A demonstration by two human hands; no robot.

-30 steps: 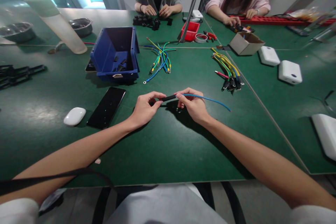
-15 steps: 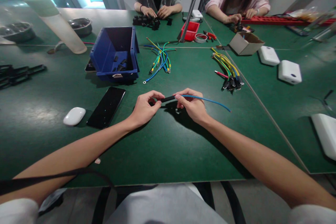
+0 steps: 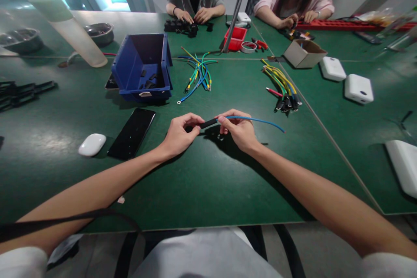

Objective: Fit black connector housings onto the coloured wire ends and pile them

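Between my two hands runs a black sleeve point(image 3: 208, 124), tilted slightly up to the right. My left hand point(image 3: 183, 132) pinches its left end between thumb and fingers. At the right end of the sleeve, my right hand point(image 3: 239, 129) is closed on a blue wire point(image 3: 260, 120), whose free end curves out past the hand to the right. Whatever lies inside the sleeve is hidden. Beyond my hands is a loose pile of blue, green and yellow wires point(image 3: 199, 74) with ring terminals. Farther right lies a bundle of wires point(image 3: 283, 82) with black-sleeved ends.
A blue bin point(image 3: 143, 93) with small black pieces stands at the left, behind a phone point(image 3: 132, 134) and a white case point(image 3: 92, 144). A slanted metal pole point(image 3: 235, 17) rises near a red box point(image 3: 239, 37). Two co-workers sit across the table point(image 3: 208, 186).
The free end of the blue wire has risen slightly. Both hands keep almost the same place and grip.
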